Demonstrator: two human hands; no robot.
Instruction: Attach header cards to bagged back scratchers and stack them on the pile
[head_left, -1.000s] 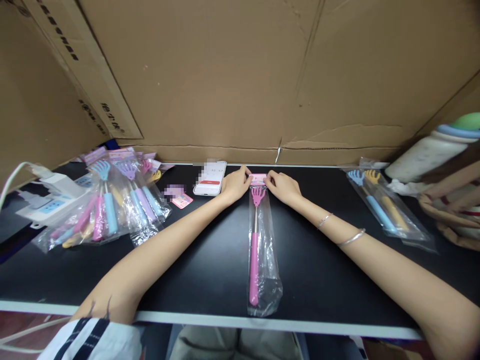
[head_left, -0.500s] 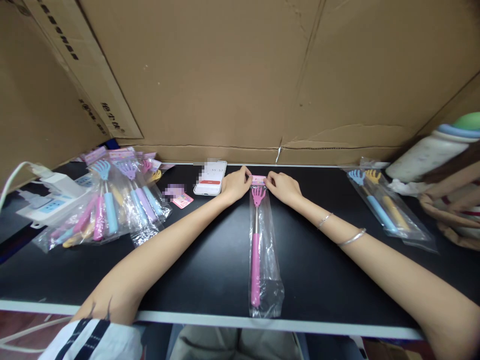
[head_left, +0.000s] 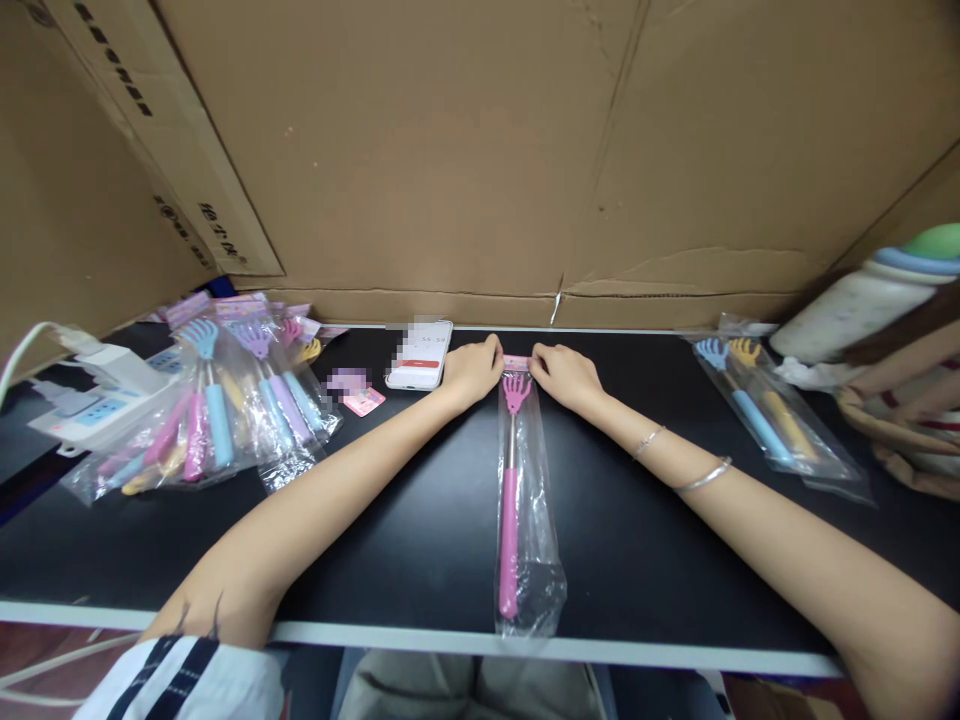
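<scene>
A pink back scratcher (head_left: 509, 530) lies lengthwise before me inside a clear plastic bag (head_left: 541, 520), its hand-shaped head toward the back. At the bag's top is a small pink card (head_left: 516, 363). My left hand (head_left: 474, 370) is closed, its fingertips pinching the card's left end. My right hand (head_left: 568, 374) is also closed, with thumb and finger at the card's right end. The bag's lower end reaches the table's front edge.
Several bagged back scratchers (head_left: 217, 420) are piled at the left beside a power strip (head_left: 97, 410). A phone (head_left: 420, 357) and small cards (head_left: 364, 401) lie left of my left hand. At the right are bagged scratchers (head_left: 772, 420), a bottle (head_left: 847, 310) and a brown bag (head_left: 900, 410). Cardboard (head_left: 450, 150) walls the back.
Both hands stay at the ends of the card, nearly still. The pink card sits very slightly lower and flatter, and the bag's lower end has shifted a little to the left.
</scene>
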